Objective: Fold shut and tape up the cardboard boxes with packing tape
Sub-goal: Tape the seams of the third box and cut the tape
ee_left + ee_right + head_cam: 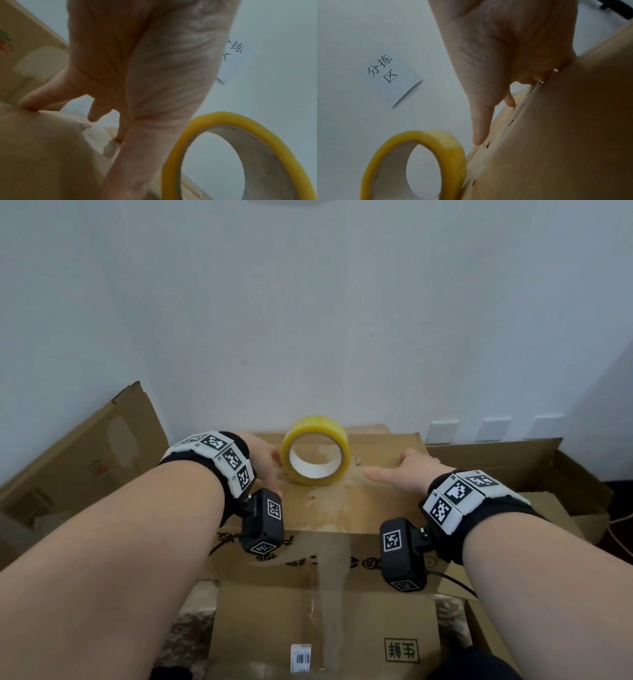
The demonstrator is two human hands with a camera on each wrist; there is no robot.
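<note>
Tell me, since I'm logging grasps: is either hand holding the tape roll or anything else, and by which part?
Nothing is held. The tape roll stands free on the box top; the left hand and right hand press fingers on the cardboard beside it.

Head view is evenly lit, soft and diffuse — no hard shadows, only faint ones under the forearms. Wide-angle bend shows at the edges, the wall (308,302) curving slightly; detail is a touch soft throughout. A dull sheen lies on the old tape strip of the cardboard box (329,515). Both wrist views run dimmer and grainier — the left hand (145,67) and right hand (505,47) sit backlit and murky against the pale wall, and the yellow tape roll (223,155) is blurred close to the lens.
</note>
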